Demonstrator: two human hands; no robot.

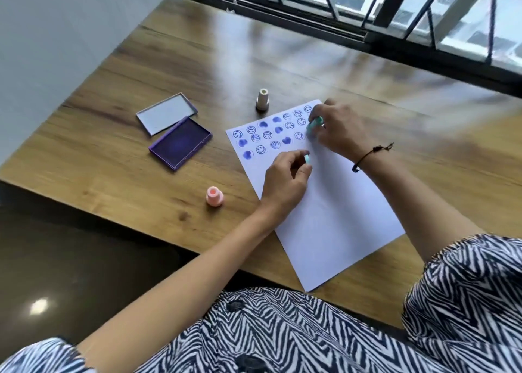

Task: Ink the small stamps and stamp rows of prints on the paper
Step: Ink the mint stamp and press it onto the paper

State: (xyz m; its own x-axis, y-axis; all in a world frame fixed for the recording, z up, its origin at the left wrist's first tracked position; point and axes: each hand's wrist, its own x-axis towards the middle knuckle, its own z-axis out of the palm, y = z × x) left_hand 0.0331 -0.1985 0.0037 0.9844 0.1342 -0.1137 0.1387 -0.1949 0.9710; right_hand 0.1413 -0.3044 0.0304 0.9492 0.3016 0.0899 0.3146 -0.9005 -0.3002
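Note:
A white paper [327, 217] lies on the wooden table, with rows of blue smiley and heart prints [271, 135] along its far end. My right hand [339, 131] grips a small teal stamp [314, 124] and holds it down at the right end of the rows. My left hand [285, 180] pinches another small teal stamp [307, 158] on the paper just below the prints. A purple ink pad [180, 144] sits open to the left, its lid [166, 113] lying behind it.
A pink stamp [214, 196] stands on the table left of the paper. A beige stamp [262, 99] stands beyond the paper's far edge. The table's left edge [84, 186] drops to a dark floor. A barred window runs along the far side.

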